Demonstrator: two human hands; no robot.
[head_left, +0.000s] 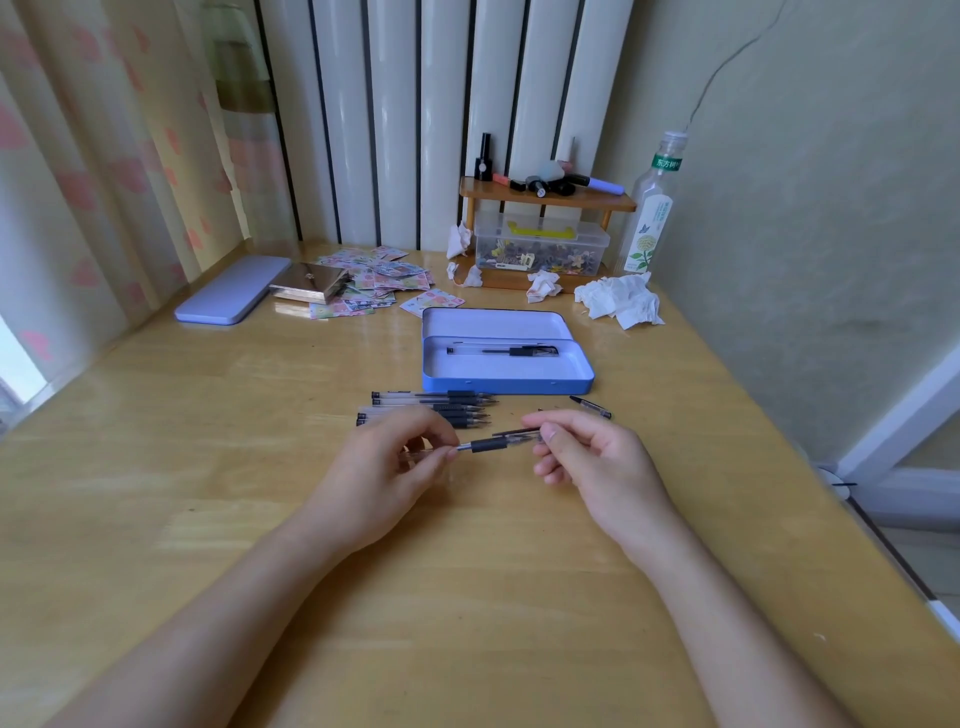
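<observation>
Both hands hold one black gel pen (491, 443) level above the wooden table (208, 467). My left hand (387, 470) pinches its clear barrel end, and my right hand (592, 457) pinches the cap end. Just behind the hands lies a row of several similar uncapped pens (431, 408). A loose pen cap (590, 407) lies to the right of that row. Behind them stands an open blue tin pencil case (506, 382) with one capped pen (504, 352) inside.
A closed lilac case (231, 291), a shiny metal box (309, 285) and scattered sticker sheets (382, 283) lie at the back left. Crumpled tissues (621, 301), a small wooden shelf (545, 200) over a clear plastic box (540, 247), and a clear bottle (649, 208) fill the back right.
</observation>
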